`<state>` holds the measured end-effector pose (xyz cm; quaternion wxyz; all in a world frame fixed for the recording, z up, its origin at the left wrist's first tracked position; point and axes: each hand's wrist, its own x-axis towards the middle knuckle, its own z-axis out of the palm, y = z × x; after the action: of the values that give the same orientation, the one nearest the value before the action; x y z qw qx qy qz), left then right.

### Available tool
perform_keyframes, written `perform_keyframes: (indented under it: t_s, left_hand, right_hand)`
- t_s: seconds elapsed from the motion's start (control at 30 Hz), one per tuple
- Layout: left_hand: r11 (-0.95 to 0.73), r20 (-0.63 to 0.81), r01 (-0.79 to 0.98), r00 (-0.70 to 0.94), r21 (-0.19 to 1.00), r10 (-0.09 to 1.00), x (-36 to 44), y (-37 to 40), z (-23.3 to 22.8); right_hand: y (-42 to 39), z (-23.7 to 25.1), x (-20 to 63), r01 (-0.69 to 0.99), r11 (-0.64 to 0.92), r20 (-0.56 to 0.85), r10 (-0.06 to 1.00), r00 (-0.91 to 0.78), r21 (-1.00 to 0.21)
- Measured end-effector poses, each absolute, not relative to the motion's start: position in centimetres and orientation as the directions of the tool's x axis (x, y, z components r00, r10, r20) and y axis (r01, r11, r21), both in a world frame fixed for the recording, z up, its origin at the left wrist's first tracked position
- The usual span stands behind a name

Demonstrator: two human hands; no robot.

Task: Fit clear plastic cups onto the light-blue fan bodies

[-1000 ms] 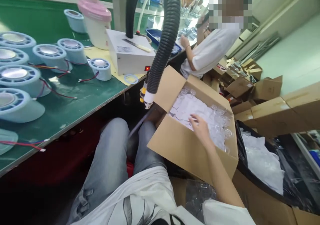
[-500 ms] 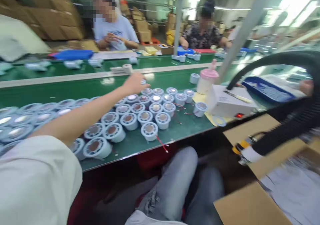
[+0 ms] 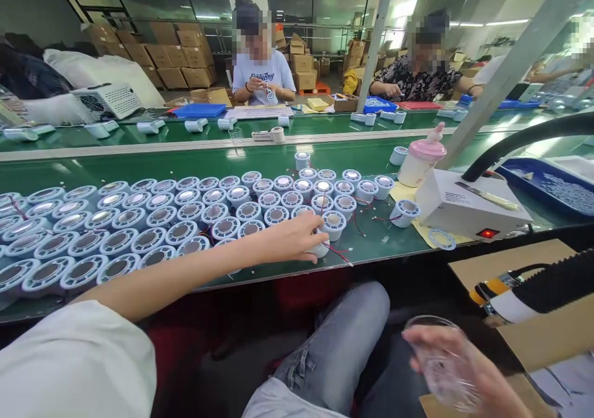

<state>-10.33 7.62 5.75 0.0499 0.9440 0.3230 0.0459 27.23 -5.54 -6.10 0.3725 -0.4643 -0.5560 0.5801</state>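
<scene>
My left hand reaches over the green bench and grips a pale blue round part with red wires at the front edge of the group. Several more pale blue round parts with shiny centres stand in rows to its left and behind it. Low at the right, above my lap, my right hand holds a clear plastic cup-like piece.
A white box unit with a red light, a pink-capped bottle and a blue tray stand at the right. A black hose hangs over an open cardboard box. Two people sit across the far bench.
The view swung from the cardboard box to the bench. My left hand came back from the far rows to the near part. My right hand left the box with a clear piece.
</scene>
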Motion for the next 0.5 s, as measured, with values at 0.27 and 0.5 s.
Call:
perform_keyframes:
  t_s: [0.27, 0.5]
  left_hand:
    - [0.003, -0.364, 0.495, 0.635, 0.869, 0.681, -5.9, 1.8, 2.5]
    - [-0.279, -0.173, 0.483, 0.699, 0.83, 0.694, -4.6, 0.5, 2.2]
  right_hand:
    - [-4.9, -0.3, 17.1, 0.716, 0.604, 0.418, 0.785, -0.457, -0.35]
    - [-4.1, -0.3, 17.7, 0.772, 0.502, 0.187, 0.864, -0.468, -0.39]
